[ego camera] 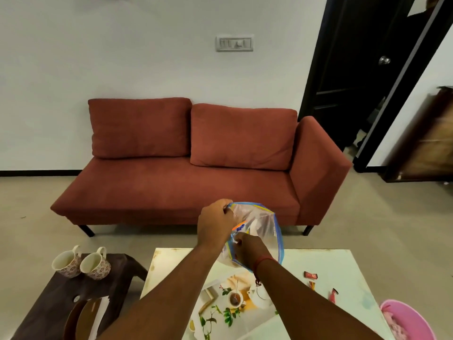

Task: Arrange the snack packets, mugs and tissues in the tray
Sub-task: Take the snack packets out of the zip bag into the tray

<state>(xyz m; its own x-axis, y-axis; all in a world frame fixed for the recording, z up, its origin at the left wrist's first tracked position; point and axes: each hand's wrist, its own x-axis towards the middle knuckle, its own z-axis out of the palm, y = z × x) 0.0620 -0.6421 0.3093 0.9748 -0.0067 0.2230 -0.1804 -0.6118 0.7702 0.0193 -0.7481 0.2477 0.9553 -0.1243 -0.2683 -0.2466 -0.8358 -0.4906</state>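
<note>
I hold a clear plastic bag (263, 225) with a blue rim above the far edge of the white table (318, 263). My left hand (214, 223) pinches the bag's upper rim. My right hand (250, 250) grips its lower rim, fingers curled at the opening. Something white and orange shows inside the bag. The printed tray (220, 300) lies on the table under my arms. Two floral mugs (82, 262) stand on the dark side table (49, 305) to the left. Three small red snack packets (310, 275) lie on the table's right side.
A rust-red sofa (186, 182) stands beyond the table. A pink tub (407, 320) sits at the lower right. A round brown dish and white papers (98, 315) lie on the side table. A dark door (362, 69) is open at the right.
</note>
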